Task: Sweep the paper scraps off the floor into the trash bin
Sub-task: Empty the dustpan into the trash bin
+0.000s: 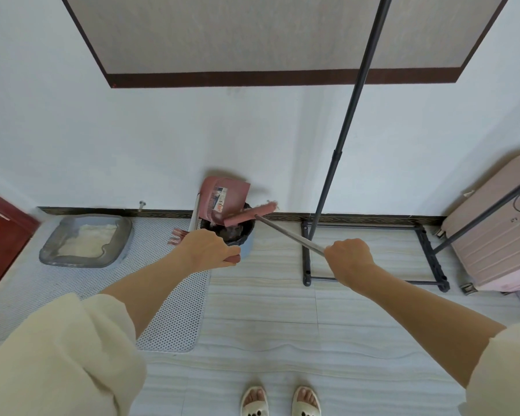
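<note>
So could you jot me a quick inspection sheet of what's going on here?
Surface: pale tiled floor; no paper scraps seen on it.
Job's things: pink dustpan tipped over the trash bin; broom head at the bin's mouth.
Clutter: perforated mat with a grey litter tray.
Hands: left hand holds the dustpan's handle; right hand grips the broom handle.
Cables: nothing seen.
Surroundings: white wall, dark clothes rack, pink suitcase, red door.
</note>
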Demonstrator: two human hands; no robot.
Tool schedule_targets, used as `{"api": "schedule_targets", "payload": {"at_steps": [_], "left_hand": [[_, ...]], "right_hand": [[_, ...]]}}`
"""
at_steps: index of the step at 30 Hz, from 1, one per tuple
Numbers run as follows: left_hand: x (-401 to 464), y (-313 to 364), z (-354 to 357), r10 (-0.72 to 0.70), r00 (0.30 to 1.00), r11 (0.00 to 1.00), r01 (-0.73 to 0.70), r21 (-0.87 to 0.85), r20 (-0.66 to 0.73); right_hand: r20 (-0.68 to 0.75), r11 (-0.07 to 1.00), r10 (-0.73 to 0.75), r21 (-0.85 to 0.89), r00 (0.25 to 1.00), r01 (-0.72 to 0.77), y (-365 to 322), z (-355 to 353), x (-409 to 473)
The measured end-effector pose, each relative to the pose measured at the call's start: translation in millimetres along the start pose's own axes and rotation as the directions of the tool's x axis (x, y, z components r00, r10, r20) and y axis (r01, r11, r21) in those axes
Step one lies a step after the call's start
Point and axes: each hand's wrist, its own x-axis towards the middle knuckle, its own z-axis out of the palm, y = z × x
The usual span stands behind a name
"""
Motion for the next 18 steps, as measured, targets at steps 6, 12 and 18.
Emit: {"api": "schedule_targets", "payload": {"at_steps": [6, 12, 18], "left_hand": [[5, -4, -3, -0.052, 0.998, 0.998, 0.051, -0.030, -0.031], [3, -11, 2, -0.111, 0.993, 0.992, 0.108, -0.063, -0.044], [-9, -7, 2, -0.083, 0.995, 0.993, 0.078, -0.090, -0.059]], "right_hand": [[-0.040, 1.000, -0.019, 0.023, 0.999, 0.020, 0, -8, -7], [-0.039, 0.999, -0.035, -0.009, 0.999, 0.035, -10, -3, -5], [-0.008, 0.997, -0.070, -0.035, 0.997, 0.070, -32, 2, 5]]}}
